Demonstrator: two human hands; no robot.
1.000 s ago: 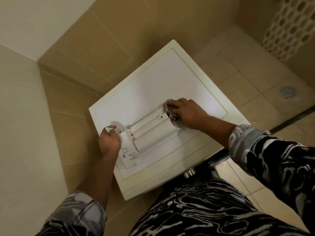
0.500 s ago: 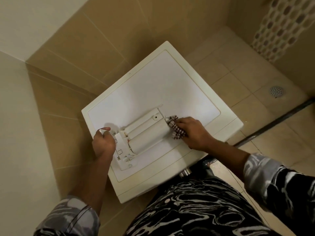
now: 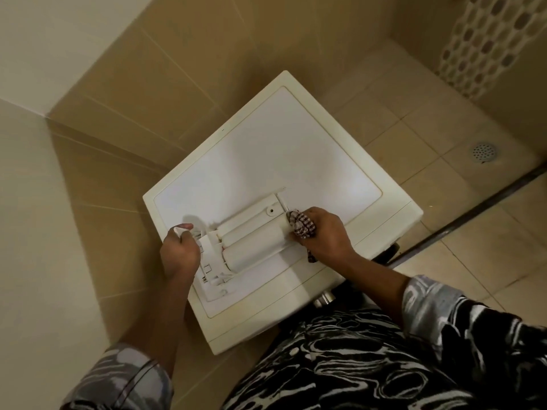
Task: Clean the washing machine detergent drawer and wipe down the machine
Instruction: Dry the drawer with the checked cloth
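The white detergent drawer (image 3: 251, 241) lies upside down on the flat top of the white washing machine (image 3: 266, 149). My left hand (image 3: 179, 253) grips the drawer's front panel end at the left. My right hand (image 3: 322, 236) holds a bunched checked cloth (image 3: 300, 224) pressed against the drawer's right end. A tail of the cloth hangs below my right wrist.
Tan tiled walls close in the machine on the left and behind. To the right lies tiled floor with a round drain (image 3: 484, 151) and a dark floor strip (image 3: 473, 214). A metal knob (image 3: 325, 298) shows at the machine's front edge, by my patterned clothing.
My right hand with the cloth slid from the far corner of the drawer's right end toward the near side. The left hand kept its grip.
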